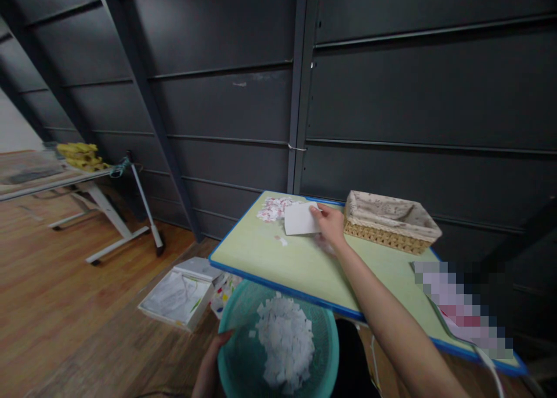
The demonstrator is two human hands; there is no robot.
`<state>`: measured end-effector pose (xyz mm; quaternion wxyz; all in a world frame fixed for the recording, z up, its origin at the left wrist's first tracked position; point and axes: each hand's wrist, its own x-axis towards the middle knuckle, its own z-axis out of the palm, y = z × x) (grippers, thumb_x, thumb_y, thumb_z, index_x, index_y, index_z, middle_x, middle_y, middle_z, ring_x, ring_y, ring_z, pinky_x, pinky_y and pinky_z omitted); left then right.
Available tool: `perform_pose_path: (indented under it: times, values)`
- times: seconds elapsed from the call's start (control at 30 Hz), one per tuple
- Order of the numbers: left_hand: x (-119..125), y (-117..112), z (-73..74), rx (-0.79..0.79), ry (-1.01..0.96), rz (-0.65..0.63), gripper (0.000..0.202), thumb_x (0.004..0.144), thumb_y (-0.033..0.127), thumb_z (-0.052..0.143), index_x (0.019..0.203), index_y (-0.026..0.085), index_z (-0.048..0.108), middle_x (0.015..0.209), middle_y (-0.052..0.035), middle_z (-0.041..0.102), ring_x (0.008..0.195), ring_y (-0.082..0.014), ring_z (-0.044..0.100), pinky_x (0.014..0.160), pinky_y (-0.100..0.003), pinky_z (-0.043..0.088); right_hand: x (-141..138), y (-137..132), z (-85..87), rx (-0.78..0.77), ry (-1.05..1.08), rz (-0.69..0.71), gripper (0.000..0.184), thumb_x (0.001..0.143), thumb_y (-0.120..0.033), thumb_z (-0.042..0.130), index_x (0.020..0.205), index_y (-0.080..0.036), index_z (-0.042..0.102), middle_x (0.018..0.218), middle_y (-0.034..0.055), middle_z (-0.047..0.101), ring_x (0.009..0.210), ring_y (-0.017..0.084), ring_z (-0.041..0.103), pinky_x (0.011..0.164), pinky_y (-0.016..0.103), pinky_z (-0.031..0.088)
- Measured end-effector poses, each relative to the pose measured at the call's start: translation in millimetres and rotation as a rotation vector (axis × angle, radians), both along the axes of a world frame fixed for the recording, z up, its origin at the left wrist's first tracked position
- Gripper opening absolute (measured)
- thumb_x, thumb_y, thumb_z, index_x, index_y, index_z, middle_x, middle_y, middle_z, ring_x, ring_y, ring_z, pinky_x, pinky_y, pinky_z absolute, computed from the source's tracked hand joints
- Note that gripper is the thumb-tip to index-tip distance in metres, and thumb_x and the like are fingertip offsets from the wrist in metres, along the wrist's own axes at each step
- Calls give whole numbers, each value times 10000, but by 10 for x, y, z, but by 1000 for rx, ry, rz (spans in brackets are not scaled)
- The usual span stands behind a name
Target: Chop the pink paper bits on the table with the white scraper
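Note:
My right hand (331, 224) reaches across the light green table (278, 259) and grips a white card (301, 218) by its edge. The card stands against a heap of small pink and white paper scraps (274, 208) at the table's far corner. A few loose scraps (282, 240) lie just in front of the card. My left hand (213, 360) holds the rim of a teal basin (243, 317) below the table's near edge. The basin contains a pile of white paper scraps (285, 343).
A woven basket with a cloth lining (389, 221) stands to the right of my right hand. A blurred patch covers something at the table's right end. On the wooden floor lie a white box (180, 293) and a white-legged table (65, 180) farther left. A dark panelled wall stands behind.

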<state>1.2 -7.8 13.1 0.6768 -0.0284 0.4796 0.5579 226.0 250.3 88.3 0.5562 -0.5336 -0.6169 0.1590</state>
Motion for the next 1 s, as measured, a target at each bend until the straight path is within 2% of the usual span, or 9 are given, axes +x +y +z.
perform_pose_path:
  times: [0.2, 0.47, 0.63, 0.8, 0.9, 1.0]
  values:
    - [3, -6, -35, -17, 36, 11, 627, 700, 227, 695, 1288, 72, 544, 791, -111, 790, 811, -342, 724, 854, -496, 507, -54, -15, -19, -22, -23, 67, 456, 772, -469, 573, 1000, -113, 742, 987, 145, 720, 863, 284, 684, 753, 354, 512]
    - [-13, 20, -69, 1, 36, -6, 539, 732, 237, 667, 1232, 58, 576, 714, -86, 785, 800, -325, 728, 847, -459, 512, 85, 60, 15, -112, 19, 95, 457, 715, -429, 595, 966, -77, 746, 931, 149, 732, 808, 286, 675, 670, 339, 501]
    - [-36, 21, -112, -9, 29, -6, 530, 716, 230, 670, 1222, 91, 593, 712, -85, 785, 791, -329, 728, 844, -475, 508, 41, 67, -28, -138, 57, 152, 455, 698, -450, 603, 948, -99, 753, 920, 134, 736, 807, 288, 670, 663, 346, 500]
    - [-25, 20, -82, -2, 46, -25, 523, 709, 235, 678, 1207, 93, 606, 726, -86, 787, 791, -327, 727, 847, -475, 505, 12, 61, -38, -149, 84, 135, 501, 688, -479, 615, 979, -92, 743, 895, 142, 735, 806, 285, 656, 638, 339, 491]
    - [-12, 27, -43, 5, 69, -15, 526, 715, 232, 679, 1210, 71, 599, 713, -92, 784, 793, -324, 727, 843, -460, 510, -8, 47, -46, -182, 74, 200, 502, 685, -491, 622, 969, -94, 741, 887, 132, 732, 784, 267, 641, 597, 313, 470]
    - [-22, 52, -19, -27, 28, 6, 588, 703, 235, 696, 1249, 62, 567, 716, -101, 783, 798, -332, 725, 836, -465, 515, -45, 7, -62, -237, 120, 341, 485, 667, -499, 655, 906, -86, 741, 819, 110, 721, 676, 218, 613, 533, 275, 424]
